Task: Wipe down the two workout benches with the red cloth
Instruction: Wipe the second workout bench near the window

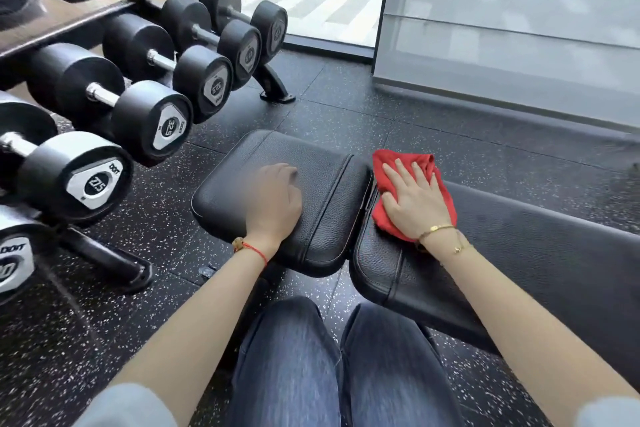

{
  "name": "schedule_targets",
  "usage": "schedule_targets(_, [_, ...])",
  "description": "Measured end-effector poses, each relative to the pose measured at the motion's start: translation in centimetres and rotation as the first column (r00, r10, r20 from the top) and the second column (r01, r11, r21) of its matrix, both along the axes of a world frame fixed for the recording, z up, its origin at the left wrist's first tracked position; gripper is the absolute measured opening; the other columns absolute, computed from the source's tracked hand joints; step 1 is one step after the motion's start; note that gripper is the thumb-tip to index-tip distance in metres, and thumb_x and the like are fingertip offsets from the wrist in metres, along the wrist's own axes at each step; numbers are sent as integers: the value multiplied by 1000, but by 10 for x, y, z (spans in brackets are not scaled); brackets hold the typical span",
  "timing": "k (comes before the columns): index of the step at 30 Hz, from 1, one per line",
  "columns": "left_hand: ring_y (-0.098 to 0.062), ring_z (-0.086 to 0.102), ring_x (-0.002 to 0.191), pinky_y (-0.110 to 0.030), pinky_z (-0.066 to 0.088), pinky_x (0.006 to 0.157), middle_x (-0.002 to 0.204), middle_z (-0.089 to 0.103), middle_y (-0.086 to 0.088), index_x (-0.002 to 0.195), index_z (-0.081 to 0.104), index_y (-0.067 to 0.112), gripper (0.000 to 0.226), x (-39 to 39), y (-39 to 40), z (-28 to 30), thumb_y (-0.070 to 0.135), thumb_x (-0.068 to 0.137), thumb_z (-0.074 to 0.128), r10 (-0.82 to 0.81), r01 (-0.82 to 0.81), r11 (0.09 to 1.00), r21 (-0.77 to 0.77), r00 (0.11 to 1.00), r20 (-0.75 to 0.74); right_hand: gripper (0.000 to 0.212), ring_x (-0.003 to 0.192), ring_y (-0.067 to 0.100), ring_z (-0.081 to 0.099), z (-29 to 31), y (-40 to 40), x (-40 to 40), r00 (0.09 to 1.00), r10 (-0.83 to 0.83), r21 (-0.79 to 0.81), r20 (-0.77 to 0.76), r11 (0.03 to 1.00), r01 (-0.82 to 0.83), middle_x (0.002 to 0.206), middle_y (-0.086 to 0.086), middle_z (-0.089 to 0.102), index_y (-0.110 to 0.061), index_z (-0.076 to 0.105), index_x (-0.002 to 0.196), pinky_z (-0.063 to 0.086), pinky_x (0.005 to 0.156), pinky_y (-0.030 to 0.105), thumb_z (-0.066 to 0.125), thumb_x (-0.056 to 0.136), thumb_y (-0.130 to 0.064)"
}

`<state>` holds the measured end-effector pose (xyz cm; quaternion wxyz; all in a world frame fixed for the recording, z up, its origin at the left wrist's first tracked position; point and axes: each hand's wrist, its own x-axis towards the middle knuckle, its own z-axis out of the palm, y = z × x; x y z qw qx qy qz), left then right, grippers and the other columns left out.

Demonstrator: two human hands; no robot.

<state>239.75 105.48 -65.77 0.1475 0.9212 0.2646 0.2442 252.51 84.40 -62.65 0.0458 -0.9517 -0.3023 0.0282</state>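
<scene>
Underfoot, a black rubber floor flecked with white is spread across the scene. At nine to eleven o'clock a rack of black round-headed dumbbells is seen. Near centre a black padded leather seat pad is met at three o'clock by a long black padded backrest. The left hand is laid flat on the seat pad, fingers blurred. The red cloth is pressed onto the backrest's near end by the right hand, fingers spread.
</scene>
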Motion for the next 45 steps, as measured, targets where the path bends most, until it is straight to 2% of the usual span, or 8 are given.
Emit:
schedule_targets(4, [-17, 47, 127, -47, 24, 114, 132, 60, 6, 122, 63, 22, 34, -1, 1, -1, 22, 90, 50, -6, 6, 1000, -4, 1000, 12, 58, 150, 24, 8, 3, 18, 15, 996, -79, -18, -39, 997, 79, 163, -1, 12, -26, 19, 154, 1, 121, 49, 32, 98, -39])
schedule_targets(13, [-19, 41, 137, -54, 17, 119, 141, 54, 1, 127, 60, 18, 34, 1, -15, 2, 20, 97, 46, -4, 1, 998, -57, 999, -43, 64, 150, 23, 10, -8, -48, -88, 990, 139, 37, 37, 989, -141, 162, -5, 16, -29, 21, 153, 1, 121, 46, 33, 91, -42])
schedule_targets(21, [-15, 44, 134, -48, 22, 118, 136, 57, 4, 126, 61, 21, 35, 19, -97, 9, 22, 93, 49, -273, 273, 961, -49, 962, 8, 60, 149, 24, 12, -9, -85, -22, 977, -211, 48, 28, 977, 210, 162, -5, 15, -30, 22, 153, 3, 121, 45, 37, 95, -38])
schedule_targets(24, [-15, 46, 132, -52, 21, 118, 133, 57, 7, 123, 61, 23, 32, 24, -116, 3, 26, 93, 49, -324, 323, 946, -28, 946, -22, 58, 149, 23, 11, -3, -70, 18, 965, -262, 35, -13, 964, 262, 162, -5, 16, -30, 21, 153, 2, 121, 47, 35, 97, -38])
schedule_targets(34, [-19, 46, 130, -63, 19, 115, 128, 60, 7, 124, 59, 24, 37, 24, -116, -2, 29, 89, 47, -357, 360, 932, 39, 931, -76, 61, 150, 22, 10, -6, -103, -50, 999, -34, 58, 31, 998, 32, 162, -9, 14, -32, 21, 153, 3, 121, 47, 44, 96, -35])
schedule_targets(37, [-18, 44, 133, -63, 15, 117, 132, 59, 7, 129, 58, 24, 40, 21, -114, -6, 30, 92, 46, -365, 369, 928, 41, 927, -83, 60, 150, 21, 12, -10, -145, -59, 982, -190, 82, 18, 979, 188, 161, -9, 17, -34, 23, 152, 5, 121, 46, 45, 96, -34])
schedule_targets(41, [-20, 43, 136, -63, 15, 118, 136, 58, 3, 135, 56, 22, 43, 17, -112, -8, 29, 93, 46, -386, 391, 919, 49, 918, -91, 59, 150, 24, 10, -5, -163, -40, 870, -492, 43, -5, 870, 492, 162, -5, 13, -32, 20, 153, 2, 121, 47, 37, 97, -34])
schedule_targets(45, [-24, 44, 137, -60, 18, 118, 138, 58, -1, 137, 56, 19, 49, 13, -111, -9, 31, 93, 38, -401, 407, 911, 62, 912, -90, 59, 150, 26, 8, -4, -128, -48, 869, -495, 37, 14, 869, 494, 163, -5, 11, -31, 18, 154, 0, 120, 48, 36, 97, -35])
